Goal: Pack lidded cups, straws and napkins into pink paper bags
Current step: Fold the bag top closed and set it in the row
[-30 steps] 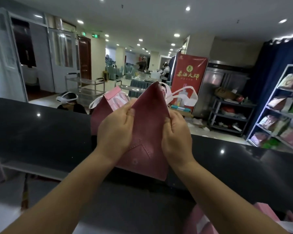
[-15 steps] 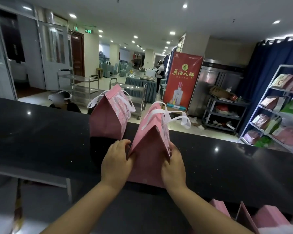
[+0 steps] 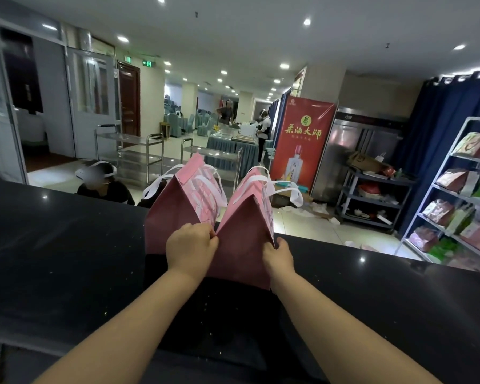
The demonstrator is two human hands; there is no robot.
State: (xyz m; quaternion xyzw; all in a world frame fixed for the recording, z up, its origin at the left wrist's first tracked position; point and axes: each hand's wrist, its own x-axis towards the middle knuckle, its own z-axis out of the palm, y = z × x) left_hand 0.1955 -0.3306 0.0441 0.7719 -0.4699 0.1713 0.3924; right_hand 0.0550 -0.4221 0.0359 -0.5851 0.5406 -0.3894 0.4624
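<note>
The left hand (image 3: 191, 243) and right hand (image 3: 279, 253) are held apart, each pinched on a lower side edge of the near pink bag (image 3: 241, 245), which is stood upright between them on the black counter (image 3: 67, 259) and is judged light, crease-prone and best taken by its folded edges.

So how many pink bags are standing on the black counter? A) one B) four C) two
C: the left bag and the right bag stand side by side on the counter; the left hand and the right hand grip the right bag's sides.
</note>
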